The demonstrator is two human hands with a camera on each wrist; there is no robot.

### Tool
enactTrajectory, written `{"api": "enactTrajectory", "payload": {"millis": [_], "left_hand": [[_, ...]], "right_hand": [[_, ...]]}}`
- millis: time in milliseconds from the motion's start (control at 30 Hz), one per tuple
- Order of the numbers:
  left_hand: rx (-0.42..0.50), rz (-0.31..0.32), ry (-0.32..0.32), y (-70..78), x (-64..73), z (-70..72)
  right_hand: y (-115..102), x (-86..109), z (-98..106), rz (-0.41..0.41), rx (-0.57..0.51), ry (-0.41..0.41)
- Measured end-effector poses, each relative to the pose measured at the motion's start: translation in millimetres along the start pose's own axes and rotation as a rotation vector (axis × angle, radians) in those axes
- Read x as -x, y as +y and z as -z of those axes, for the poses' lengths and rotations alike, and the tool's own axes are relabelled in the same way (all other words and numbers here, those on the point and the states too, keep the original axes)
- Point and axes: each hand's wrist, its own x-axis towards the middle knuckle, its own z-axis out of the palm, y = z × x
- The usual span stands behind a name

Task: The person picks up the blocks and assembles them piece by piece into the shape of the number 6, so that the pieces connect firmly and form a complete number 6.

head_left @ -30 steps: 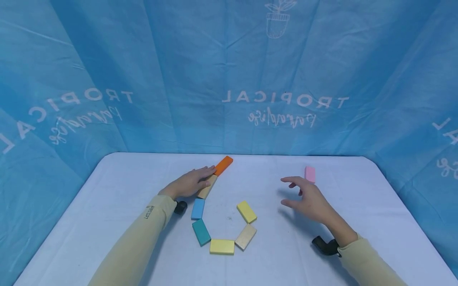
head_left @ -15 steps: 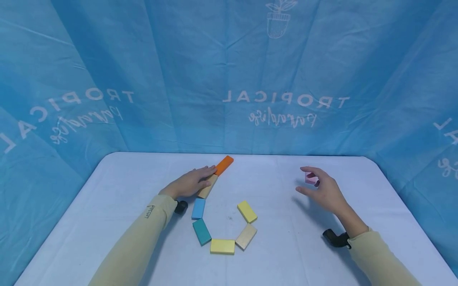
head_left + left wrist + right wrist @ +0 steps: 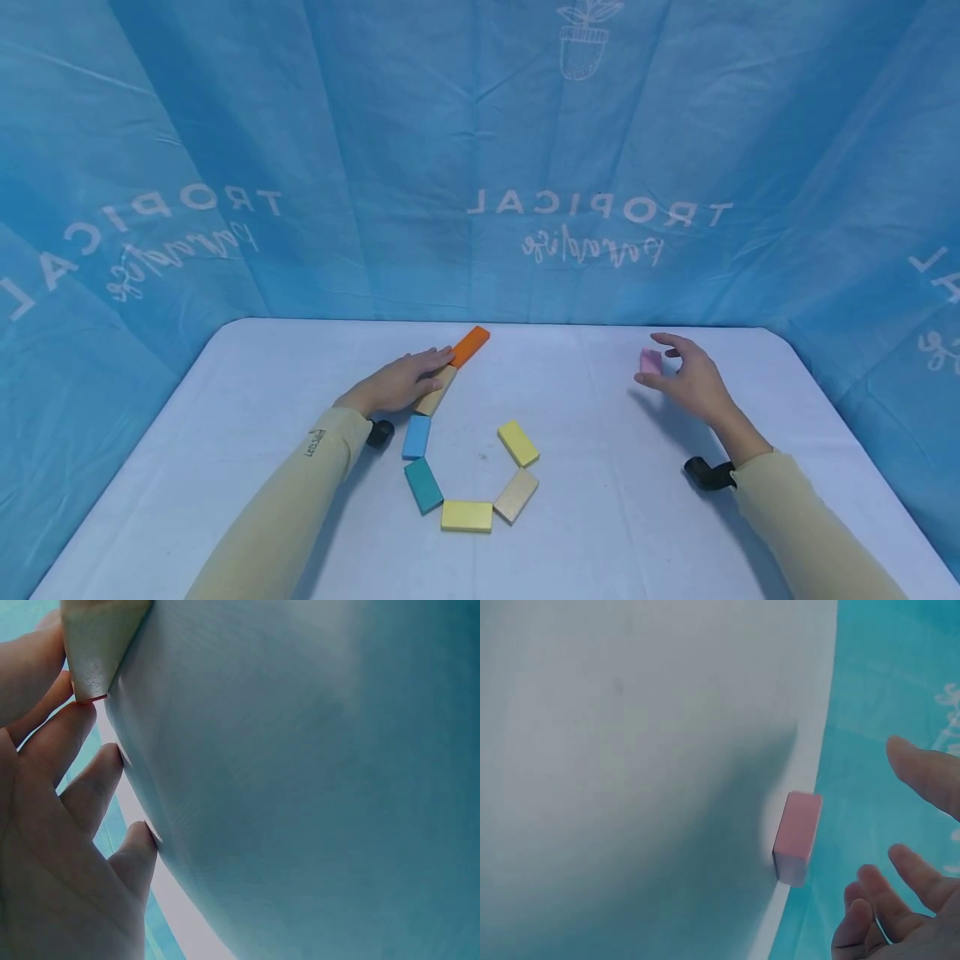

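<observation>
In the head view my left hand (image 3: 401,383) rests at a natural wood block (image 3: 436,392), its thumb lying across it. Those fingertips reach the end of an orange block (image 3: 470,347). The left wrist view shows the wood block (image 3: 105,649) beside the thumb and index finger, with other fingertips at the white tabletop. On the right, my right hand (image 3: 693,379) is spread around a pink block (image 3: 650,362), thumb in front and fingers behind. In the right wrist view the pink block (image 3: 798,838) stands apart from the extended fingers (image 3: 911,877).
From the wood block a curved row continues through a light blue block (image 3: 416,437), a teal block (image 3: 423,485), a yellow block (image 3: 467,516), a beige block (image 3: 516,497) and another yellow block (image 3: 518,443). A blue printed curtain (image 3: 420,167) surrounds the white table (image 3: 585,533).
My right hand has moved right and away from me to the pink block, its thumb and fingers now on either side of it. The left hand and the row of blocks stay put.
</observation>
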Motion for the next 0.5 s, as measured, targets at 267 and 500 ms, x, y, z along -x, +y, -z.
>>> {"api": "enactTrajectory", "payload": {"millis": [267,500], "left_hand": [[0.005,0.003,0.001,-1.9,-0.1,0.0],[0.001,0.016,-0.003,-0.8,0.2,-0.5]], "right_hand": [[7.0,-13.9,0.6,-0.081,0.004,-0.075],[13.7,-20.0,2.1,-0.167,-0.064,-0.179]]}}
